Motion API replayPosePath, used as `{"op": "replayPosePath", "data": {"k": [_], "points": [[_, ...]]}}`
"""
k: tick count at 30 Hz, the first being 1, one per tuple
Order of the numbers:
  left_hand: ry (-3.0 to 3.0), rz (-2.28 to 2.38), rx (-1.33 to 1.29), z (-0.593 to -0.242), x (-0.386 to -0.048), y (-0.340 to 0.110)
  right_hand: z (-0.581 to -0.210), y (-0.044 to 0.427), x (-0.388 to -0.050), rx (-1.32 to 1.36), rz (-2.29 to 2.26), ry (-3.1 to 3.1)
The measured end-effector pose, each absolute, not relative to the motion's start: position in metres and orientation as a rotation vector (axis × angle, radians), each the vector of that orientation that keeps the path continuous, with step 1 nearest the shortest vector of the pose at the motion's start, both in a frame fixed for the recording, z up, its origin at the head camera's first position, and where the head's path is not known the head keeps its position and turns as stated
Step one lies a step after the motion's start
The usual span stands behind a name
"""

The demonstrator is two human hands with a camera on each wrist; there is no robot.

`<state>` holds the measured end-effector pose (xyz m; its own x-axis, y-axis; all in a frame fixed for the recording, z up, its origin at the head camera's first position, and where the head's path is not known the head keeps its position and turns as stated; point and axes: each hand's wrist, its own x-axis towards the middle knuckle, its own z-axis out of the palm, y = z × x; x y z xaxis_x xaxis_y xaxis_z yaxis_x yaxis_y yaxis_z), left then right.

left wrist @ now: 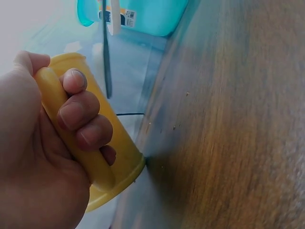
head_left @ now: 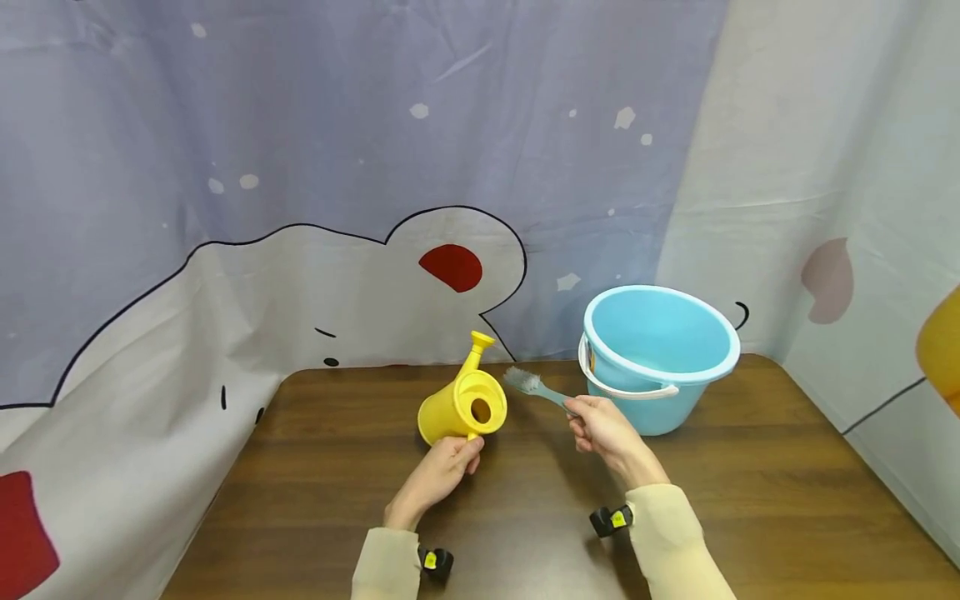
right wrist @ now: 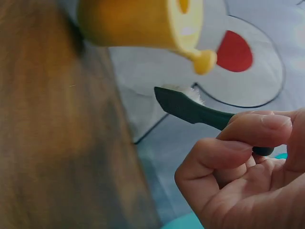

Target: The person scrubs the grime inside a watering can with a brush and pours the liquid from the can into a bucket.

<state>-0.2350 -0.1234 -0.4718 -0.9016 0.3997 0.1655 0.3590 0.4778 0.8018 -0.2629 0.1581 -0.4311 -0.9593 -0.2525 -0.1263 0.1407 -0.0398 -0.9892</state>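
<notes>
My left hand (head_left: pixel 437 477) grips the handle of a yellow watering can (head_left: pixel 444 414). In the left wrist view, the fingers (left wrist: pixel 78 110) curl round that handle, and the can leans with its base edge at or close to the tabletop. My right hand (head_left: pixel 609 433) holds a grey-green scrub brush (head_left: pixel 553 395) by its handle. Pale bristles (head_left: pixel 522 380) face up in the head view, just right of the can and apart from it. From the right wrist, the brush (right wrist: pixel 186 106) shows its dark back, with the can's spout (right wrist: pixel 204 61) above it.
A light blue bucket (head_left: pixel 651 410) with a white handle (head_left: pixel 637 392) stands at the back right of the brown wooden table (head_left: pixel 337 500), beyond my right hand. Behind the table hangs a printed cloth (head_left: pixel 360 150). Black wrist cameras (head_left: pixel 604 522) sit at both cuffs.
</notes>
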Motion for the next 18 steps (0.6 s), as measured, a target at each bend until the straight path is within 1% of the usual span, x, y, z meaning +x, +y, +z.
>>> {"op": "replayPosePath", "data": {"k": [12, 18], "points": [[2.665, 1.475, 0.719, -0.473, -0.237, -0.124, -0.450, 0.147, -0.289, 0.003, -1.887, 2.139], [2.634, 1.547, 0.686, -0.474, -0.238, -0.129, -0.461, 0.142, -0.301, 0.090, -1.782, 2.173]]}}
